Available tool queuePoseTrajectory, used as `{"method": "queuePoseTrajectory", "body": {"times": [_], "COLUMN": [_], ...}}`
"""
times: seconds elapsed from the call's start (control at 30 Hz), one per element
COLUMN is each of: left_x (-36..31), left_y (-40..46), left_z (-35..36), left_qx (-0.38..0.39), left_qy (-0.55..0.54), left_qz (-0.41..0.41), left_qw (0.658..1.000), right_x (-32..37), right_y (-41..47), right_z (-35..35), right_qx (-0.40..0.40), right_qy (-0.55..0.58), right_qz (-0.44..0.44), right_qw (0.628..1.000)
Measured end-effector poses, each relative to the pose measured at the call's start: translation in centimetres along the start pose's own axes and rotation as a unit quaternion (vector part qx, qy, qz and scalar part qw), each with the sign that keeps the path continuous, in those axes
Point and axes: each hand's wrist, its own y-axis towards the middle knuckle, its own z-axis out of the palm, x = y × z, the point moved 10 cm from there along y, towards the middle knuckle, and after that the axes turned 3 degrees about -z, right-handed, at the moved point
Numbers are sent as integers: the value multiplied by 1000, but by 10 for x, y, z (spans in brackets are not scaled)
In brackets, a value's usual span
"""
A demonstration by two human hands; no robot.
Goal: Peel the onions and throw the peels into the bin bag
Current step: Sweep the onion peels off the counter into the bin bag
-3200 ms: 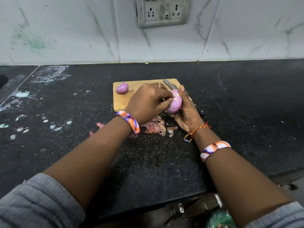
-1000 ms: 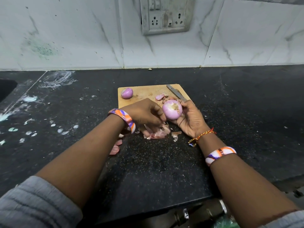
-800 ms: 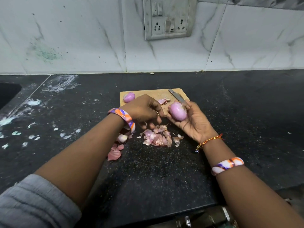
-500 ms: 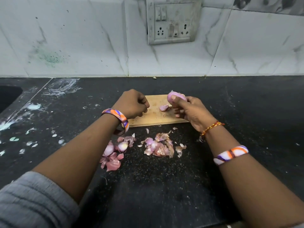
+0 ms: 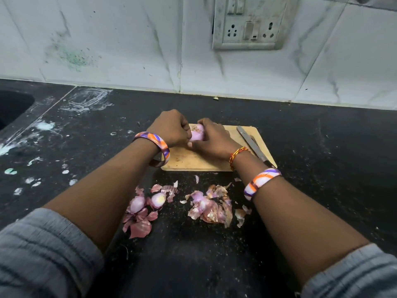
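Note:
A pink peeled onion [image 5: 197, 134] sits low over the wooden cutting board [image 5: 193, 161], held between both hands. My right hand [image 5: 216, 139] wraps it from the right. My left hand [image 5: 171, 127] is curled, and its fingertips press on the onion's left side. Two heaps of onion peels lie on the black counter in front of the board: a reddish one [image 5: 139, 216] with two cut onion ends, and a paler one [image 5: 211, 206]. The second, smaller onion is hidden. The bin bag is out of view.
A knife [image 5: 251, 145] lies along the right side of the board. A dark sink [image 5: 12, 106] opens at the far left. The counter [image 5: 322, 147] carries white smears on the left. A wall socket [image 5: 247, 24] hangs on the tiled wall behind.
My right hand carried the onion away from me, from above the peels to over the board. My left hand left the peel heap and closed in on the onion. The peels stayed put.

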Motion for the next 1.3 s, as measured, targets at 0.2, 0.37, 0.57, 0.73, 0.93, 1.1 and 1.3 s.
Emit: {"method": "queuePoseTrajectory", "body": {"times": [0.2, 0.37, 0.57, 0.73, 0.93, 1.1, 1.3], "left_x": [-5, -11, -31, -29, -25, -11, 48], "left_y": [0, -12, -38, -51, -70, -74, -92], "left_z": [8, 29, 50, 40, 41, 9, -14], "left_qx": [25, 88, 147, 152, 147, -9, -54], "left_qy": [11, 8, 8, -21, -8, 62, 187], "left_qz": [8, 34, 87, 85, 104, 83, -67], "left_qw": [1000, 996, 985, 985, 984, 995, 979], "right_x": [-34, -59, -16, -35, -50, -49, -10], "right_y": [-13, -39, -86, -108, -144, -152, -146], "right_z": [-20, -18, 4, -28, -48, -25, 8], "right_qx": [-6, 19, 78, -79, -199, -176, -129], "right_qy": [106, 32, 202, 273, 58, -24, 35], "right_qz": [47, 56, -12, 55, 89, 143, 120], "right_qw": [993, 998, 976, 957, 974, 974, 984]}}
